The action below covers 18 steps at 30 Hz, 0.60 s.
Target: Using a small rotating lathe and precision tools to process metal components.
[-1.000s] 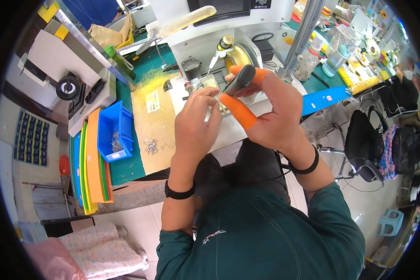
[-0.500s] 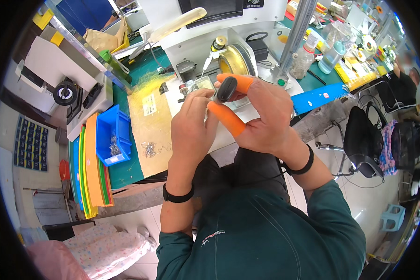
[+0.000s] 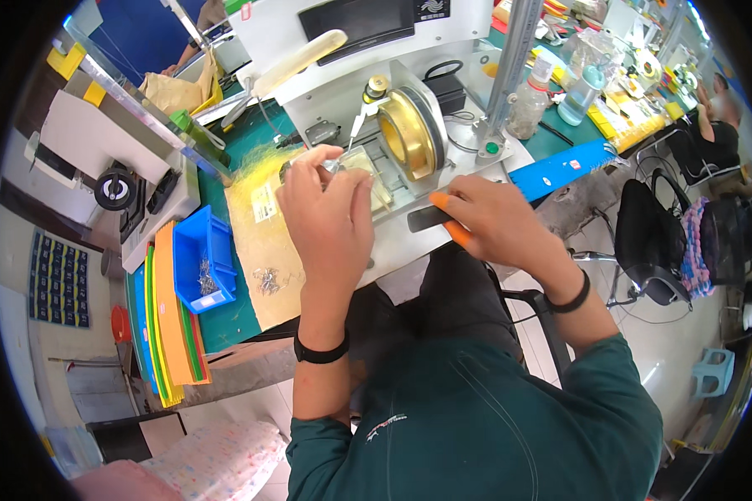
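Observation:
My left hand (image 3: 326,217) is closed, fingertips pinched together beside the clear block (image 3: 374,179) on the white machine's bed. Whatever they hold is too small or hidden to make out. Lower right of it, my right hand (image 3: 501,224) wraps round a dark flat-ended tool (image 3: 428,219), whose kind does not show; its end points left over the machine's front. Orange finger covers (image 3: 457,232) sit on that hand's thumb and forefinger. A gold wheel (image 3: 403,138) stands behind the block, and a thin nozzle (image 3: 357,125) leans down just above it.
Left of my hands, a tan sheet (image 3: 267,242) bears yellow strands and a heap of small metal pieces (image 3: 267,280). Further left stands a blue bin (image 3: 224,260) with more such pieces. A blue strip (image 3: 564,171) and bottles (image 3: 582,96) lie to the right. Other people sit beyond the bench.
My hands have drawn apart. The right moved right and down with the dark tool, away from the left, which shifted left toward the machine's fixture.

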Each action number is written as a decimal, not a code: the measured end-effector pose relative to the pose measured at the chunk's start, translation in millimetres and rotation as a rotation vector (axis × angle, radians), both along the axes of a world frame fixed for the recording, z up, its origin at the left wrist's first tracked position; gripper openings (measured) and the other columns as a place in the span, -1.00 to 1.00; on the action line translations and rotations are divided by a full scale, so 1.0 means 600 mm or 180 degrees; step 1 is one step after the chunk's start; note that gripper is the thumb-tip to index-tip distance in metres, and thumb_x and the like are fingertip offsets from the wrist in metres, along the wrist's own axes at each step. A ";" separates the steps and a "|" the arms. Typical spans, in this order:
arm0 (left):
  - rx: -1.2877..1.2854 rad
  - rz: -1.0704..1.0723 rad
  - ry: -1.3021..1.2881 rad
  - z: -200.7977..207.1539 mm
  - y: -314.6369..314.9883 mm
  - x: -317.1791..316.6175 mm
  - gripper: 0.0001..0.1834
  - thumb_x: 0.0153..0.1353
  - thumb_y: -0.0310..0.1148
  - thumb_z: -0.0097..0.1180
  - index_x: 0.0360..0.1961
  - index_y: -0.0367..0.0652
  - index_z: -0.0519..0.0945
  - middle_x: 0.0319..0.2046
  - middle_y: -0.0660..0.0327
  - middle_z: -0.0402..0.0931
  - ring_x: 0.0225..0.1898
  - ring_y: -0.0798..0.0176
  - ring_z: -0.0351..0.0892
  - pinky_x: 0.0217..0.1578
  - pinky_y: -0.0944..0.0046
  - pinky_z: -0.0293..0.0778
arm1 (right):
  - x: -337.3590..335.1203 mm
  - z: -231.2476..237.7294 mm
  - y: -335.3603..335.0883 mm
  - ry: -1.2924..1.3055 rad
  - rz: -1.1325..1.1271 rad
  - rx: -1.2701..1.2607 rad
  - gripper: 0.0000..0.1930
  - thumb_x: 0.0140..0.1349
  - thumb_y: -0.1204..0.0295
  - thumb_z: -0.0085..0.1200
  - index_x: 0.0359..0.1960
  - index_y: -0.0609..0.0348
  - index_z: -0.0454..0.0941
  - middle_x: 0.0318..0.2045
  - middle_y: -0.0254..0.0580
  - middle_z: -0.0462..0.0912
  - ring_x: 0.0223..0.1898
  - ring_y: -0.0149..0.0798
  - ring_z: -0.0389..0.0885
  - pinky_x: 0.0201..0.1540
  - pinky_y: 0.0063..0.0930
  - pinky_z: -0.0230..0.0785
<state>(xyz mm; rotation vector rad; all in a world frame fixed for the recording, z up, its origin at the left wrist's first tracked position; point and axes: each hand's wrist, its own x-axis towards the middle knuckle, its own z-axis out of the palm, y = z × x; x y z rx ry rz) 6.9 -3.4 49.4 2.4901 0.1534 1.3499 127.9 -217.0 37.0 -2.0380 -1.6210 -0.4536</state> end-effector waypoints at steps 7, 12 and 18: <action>0.0393 0.0363 0.0050 0.007 0.018 0.045 -0.92 0.06 -0.35 0.43 -0.38 0.07 0.80 0.15 0.17 0.59 0.16 0.05 0.43 0.19 -0.01 0.11 | 0.055 -0.006 0.006 0.0813 -0.0319 -0.0085 -0.75 0.17 0.46 0.34 -0.11 0.21 0.76 -0.33 -0.17 0.69 -0.38 -0.23 0.65 -0.34 -0.32 0.48; 0.0460 0.0443 0.0198 0.006 0.017 0.075 -0.91 0.02 -0.34 0.45 -0.40 0.11 0.83 0.26 0.18 0.56 0.27 -0.02 0.37 0.25 -0.15 0.04 | 0.139 0.044 0.057 0.1933 -0.0308 0.1234 -0.84 0.23 0.46 0.30 -0.19 0.22 0.80 -0.55 -0.33 0.65 -0.56 -0.47 0.46 -0.49 -0.47 0.28; 0.0346 0.0419 0.0123 0.007 0.005 0.101 -0.90 -0.08 -0.35 0.48 -0.46 0.10 0.84 0.29 0.16 0.55 0.31 -0.11 0.37 0.25 -0.32 0.05 | 0.192 0.019 0.108 0.4103 0.0368 0.0065 -0.85 0.23 0.51 0.26 -0.21 0.19 0.82 -0.62 -0.49 0.54 -0.67 -0.66 0.27 -0.61 -0.67 0.03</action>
